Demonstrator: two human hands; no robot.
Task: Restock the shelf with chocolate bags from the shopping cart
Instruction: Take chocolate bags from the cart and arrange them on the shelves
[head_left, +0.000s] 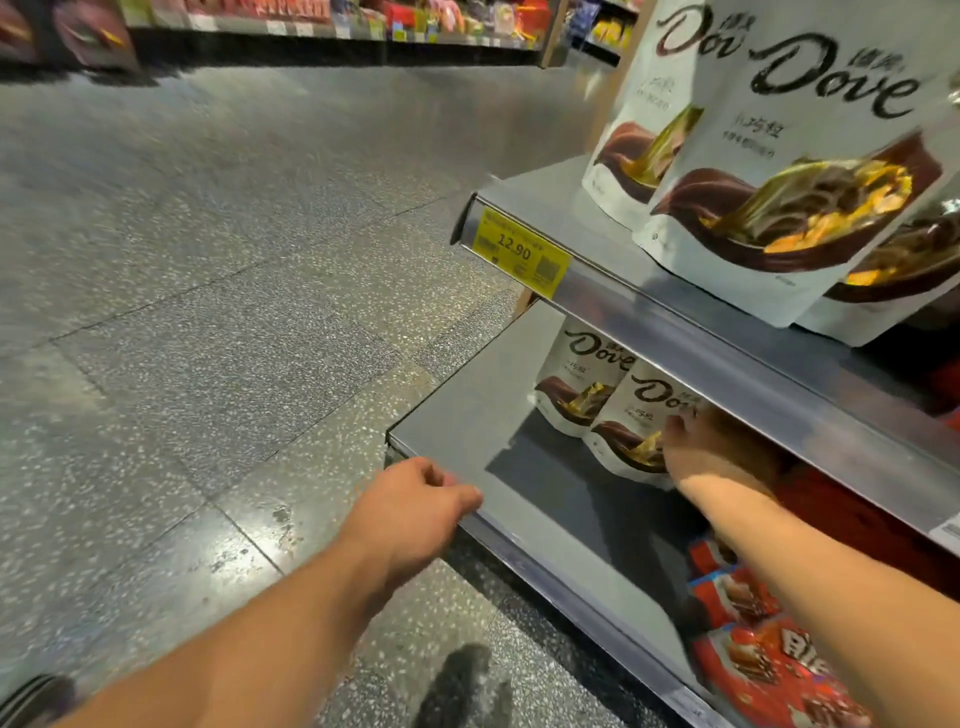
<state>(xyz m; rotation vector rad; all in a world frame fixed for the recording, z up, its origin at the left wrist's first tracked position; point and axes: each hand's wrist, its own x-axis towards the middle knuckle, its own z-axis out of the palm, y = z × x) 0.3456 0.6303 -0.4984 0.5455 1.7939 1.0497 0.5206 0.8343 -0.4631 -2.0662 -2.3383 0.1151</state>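
Two white Dove chocolate bags stand on the lower grey shelf (467, 415): one further back (576, 384) and one nearer (631, 421). My right hand (711, 452) reaches under the upper shelf and rests against the nearer bag's right side; its fingers are partly hidden, so the grip is unclear. My left hand (415, 504) rests on the lower shelf's front edge with fingers curled, holding no bag. More white Dove bags (789, 171) stand on the upper shelf (545, 192). The shopping cart is out of view.
A yellow price tag (519, 252) reading 12.90 sits on the upper shelf's rail. Red snack packs (763, 654) lie on a shelf below at the right. Speckled grey floor spreads left, with another stocked shelf row (332, 21) across the aisle.
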